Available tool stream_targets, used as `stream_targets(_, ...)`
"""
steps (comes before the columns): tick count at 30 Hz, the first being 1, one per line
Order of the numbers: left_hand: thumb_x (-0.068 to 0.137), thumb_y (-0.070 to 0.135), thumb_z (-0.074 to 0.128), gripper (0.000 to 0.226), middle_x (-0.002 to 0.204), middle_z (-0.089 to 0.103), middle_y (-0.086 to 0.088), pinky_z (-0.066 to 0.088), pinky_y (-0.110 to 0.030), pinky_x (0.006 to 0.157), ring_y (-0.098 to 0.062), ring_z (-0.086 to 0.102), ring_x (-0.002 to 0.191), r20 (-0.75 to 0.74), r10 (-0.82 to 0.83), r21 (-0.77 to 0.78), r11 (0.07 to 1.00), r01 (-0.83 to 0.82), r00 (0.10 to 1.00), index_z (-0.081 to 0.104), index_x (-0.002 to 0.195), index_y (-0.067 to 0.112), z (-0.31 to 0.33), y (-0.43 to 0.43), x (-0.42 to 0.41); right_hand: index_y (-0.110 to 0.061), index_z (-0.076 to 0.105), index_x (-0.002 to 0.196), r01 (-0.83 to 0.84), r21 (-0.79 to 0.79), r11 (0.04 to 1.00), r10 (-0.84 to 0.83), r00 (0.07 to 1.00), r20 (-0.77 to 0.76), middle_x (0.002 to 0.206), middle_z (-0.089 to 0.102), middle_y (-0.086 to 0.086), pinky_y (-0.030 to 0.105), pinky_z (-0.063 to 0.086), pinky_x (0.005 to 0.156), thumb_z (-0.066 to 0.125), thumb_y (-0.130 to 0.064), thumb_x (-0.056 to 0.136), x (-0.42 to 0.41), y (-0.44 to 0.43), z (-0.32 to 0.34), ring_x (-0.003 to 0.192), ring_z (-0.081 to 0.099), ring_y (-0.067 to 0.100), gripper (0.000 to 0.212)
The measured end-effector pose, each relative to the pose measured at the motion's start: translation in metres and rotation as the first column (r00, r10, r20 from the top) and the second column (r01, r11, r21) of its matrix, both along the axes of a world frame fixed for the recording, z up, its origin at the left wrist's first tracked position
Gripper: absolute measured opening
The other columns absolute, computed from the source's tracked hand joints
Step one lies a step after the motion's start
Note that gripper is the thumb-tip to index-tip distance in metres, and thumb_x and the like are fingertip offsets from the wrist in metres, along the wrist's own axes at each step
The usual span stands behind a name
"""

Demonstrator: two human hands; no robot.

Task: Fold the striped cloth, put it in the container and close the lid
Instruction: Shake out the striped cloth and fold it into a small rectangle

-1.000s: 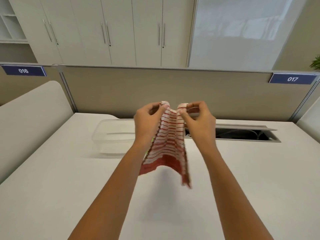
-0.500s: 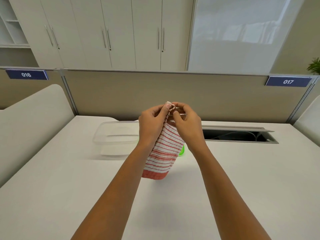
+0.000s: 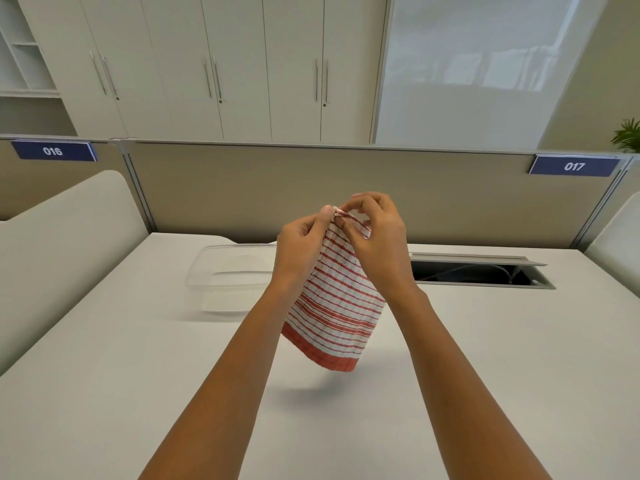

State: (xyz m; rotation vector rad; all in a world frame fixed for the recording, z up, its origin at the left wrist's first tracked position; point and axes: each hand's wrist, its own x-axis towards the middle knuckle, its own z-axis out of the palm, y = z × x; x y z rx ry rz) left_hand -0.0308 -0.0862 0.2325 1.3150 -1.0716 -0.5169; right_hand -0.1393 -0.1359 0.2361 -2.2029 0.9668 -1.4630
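Observation:
A red-and-white striped cloth (image 3: 334, 306) hangs folded in the air above the white table (image 3: 485, 358). My left hand (image 3: 303, 249) and my right hand (image 3: 377, 237) pinch its top corners together, fingertips touching. Its lower red hem swings to the right, clear of the tabletop. A clear plastic container (image 3: 228, 275) stands open on the table behind and left of my left hand, partly hidden by it. No lid can be made out.
A beige divider panel (image 3: 242, 188) runs along the table's far edge. An open cable slot (image 3: 481, 273) is cut into the table at the right. Padded side screens (image 3: 62, 244) flank the desk.
My hands came together, bringing the two top corners into one pinch. The cloth went from spread between the hands to folded in half, and its lower end now swings right.

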Motion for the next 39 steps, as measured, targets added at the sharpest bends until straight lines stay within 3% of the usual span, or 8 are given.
stream_targets(5, 0.083, 0.038, 0.062, 0.014, 0.082, 0.072, 0.013, 0.054, -0.015, 0.067, -0.003, 0.069, 0.078, -0.054, -0.175, -0.030, 0.984, 0.174, 0.983, 0.069, 0.094, 0.033, 0.000, 0.002, 0.006, -0.032, 0.047, 0.116, -0.181, 0.252, 0.951, 0.175, 0.983, 0.047, 0.087, 0.060, -0.017, 0.004, 0.048, 0.054, 0.059, -0.041, 0.087, -0.010, -0.010, 0.003, 0.073, 0.062, -0.005, 0.032)
stream_targets(8, 0.083, 0.032, 0.063, 0.010, 0.080, 0.073, 0.016, 0.054, -0.012, 0.065, 0.000, 0.069, 0.078, -0.107, -0.223, -0.032, 0.975, 0.221, 0.969, 0.070, 0.090, 0.034, -0.001, 0.002, 0.014, -0.040, 0.049, 0.097, -0.230, 0.339, 0.912, 0.282, 0.953, -0.112, 0.079, 0.062, -0.015, 0.003, 0.045, 0.050, 0.055, -0.050, 0.086, -0.024, -0.020, -0.005, 0.067, 0.063, -0.009, 0.017)
stream_targets(16, 0.091, 0.038, 0.050, 0.011, 0.083, 0.064, 0.021, 0.046, -0.006, 0.055, 0.002, 0.061, 0.076, -0.045, 0.004, 0.002, 1.000, -0.004, 0.999, 0.061, 0.091, 0.040, -0.011, -0.002, 0.035, -0.027, 0.066, 0.090, -0.040, 0.510, 0.859, 0.298, 0.850, -0.435, 0.086, 0.066, -0.010, 0.022, 0.052, 0.068, 0.066, -0.032, 0.084, -0.085, -0.051, -0.034, 0.085, 0.064, 0.014, 0.008)
stream_targets(21, 0.095, 0.040, 0.042, 0.022, 0.084, 0.063, 0.018, 0.047, -0.006, 0.052, -0.003, 0.063, 0.075, 0.124, 0.105, -0.017, 0.994, -0.104, 0.987, 0.057, 0.104, 0.028, -0.021, -0.002, 0.047, -0.021, 0.065, 0.085, -0.094, 0.487, 0.868, 0.166, 0.980, -0.107, 0.087, 0.070, -0.001, 0.026, 0.049, 0.070, 0.067, -0.019, 0.082, -0.107, -0.053, -0.037, 0.081, 0.065, 0.015, 0.004)
stream_targets(25, 0.095, 0.037, 0.041, 0.022, 0.084, 0.063, 0.016, 0.048, -0.004, 0.051, -0.003, 0.064, 0.071, 0.109, 0.067, -0.003, 0.998, -0.067, 0.992, 0.056, 0.105, 0.025, -0.027, 0.002, 0.052, -0.023, 0.063, 0.084, -0.258, 0.522, 0.813, 0.187, 0.965, 0.185, 0.088, 0.071, 0.000, 0.029, 0.053, 0.080, 0.068, -0.021, 0.084, -0.113, -0.046, -0.038, 0.086, 0.066, 0.018, 0.005)
stream_targets(28, 0.095, 0.036, 0.043, 0.022, 0.082, 0.065, 0.010, 0.050, -0.007, 0.053, 0.005, 0.066, 0.065, 0.019, -0.021, 0.040, 0.999, 0.021, 1.000, 0.060, 0.100, 0.022, -0.031, 0.004, 0.057, -0.021, 0.066, 0.087, -0.362, 0.511, 0.779, 0.219, 0.922, 0.320, 0.084, 0.072, -0.002, 0.023, 0.058, 0.068, 0.069, -0.030, 0.079, -0.116, -0.041, -0.039, 0.079, 0.070, 0.013, 0.013)
stream_targets(32, 0.093, 0.044, 0.044, 0.026, 0.081, 0.068, 0.008, 0.049, -0.014, 0.052, -0.002, 0.067, 0.067, -0.050, -0.039, 0.190, 0.981, 0.048, 0.998, 0.063, 0.095, 0.025, -0.055, -0.001, 0.061, -0.019, 0.068, 0.092, -0.325, 0.630, 0.706, 0.189, 0.943, 0.274, 0.082, 0.075, -0.003, 0.020, 0.056, 0.059, 0.068, -0.035, 0.079, -0.113, -0.046, -0.058, 0.076, 0.072, 0.013, 0.021)
stream_targets(39, 0.093, 0.039, 0.048, 0.042, 0.109, 0.068, -0.018, 0.053, -0.049, 0.089, -0.034, 0.063, 0.103, 0.003, 0.100, 0.527, 0.845, -0.087, 0.995, 0.064, 0.109, 0.004, -0.140, -0.017, 0.068, 0.001, 0.061, 0.107, -0.056, 0.814, 0.578, 0.053, 0.998, 0.031, 0.100, 0.069, 0.022, 0.027, 0.056, 0.061, 0.063, -0.014, 0.088, -0.087, -0.063, -0.142, 0.079, 0.068, 0.026, 0.023)
